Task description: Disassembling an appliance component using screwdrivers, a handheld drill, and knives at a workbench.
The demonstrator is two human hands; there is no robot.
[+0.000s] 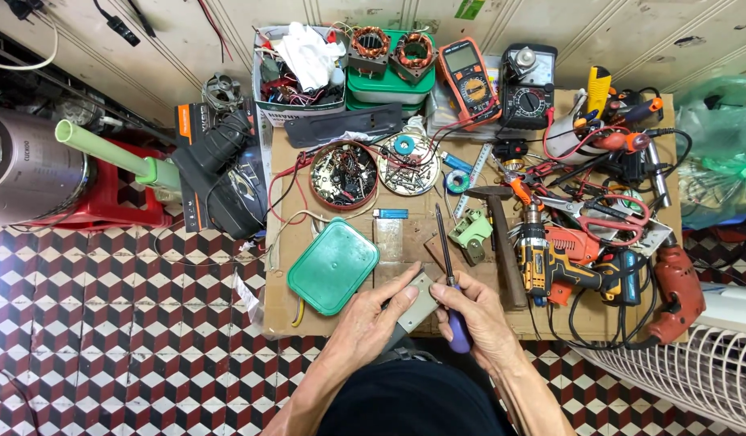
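My left hand [371,321] holds a small grey metal plate [419,302] at the near edge of a cardboard sheet [405,234], thumb lying across it. My right hand [476,315] grips a screwdriver [447,257] with a purple handle, its dark shaft pointing away from me over the cardboard. The two hands almost touch around the plate. A green plastic lid [333,265] lies just left of my left hand.
Round tins of screws [344,174] and two multimeters [468,79] sit farther back. A yellow cordless drill [551,266], a hammer [499,242], red scissors [607,216] and a red drill [676,291] crowd the right. A white fan grille [688,373] is at lower right.
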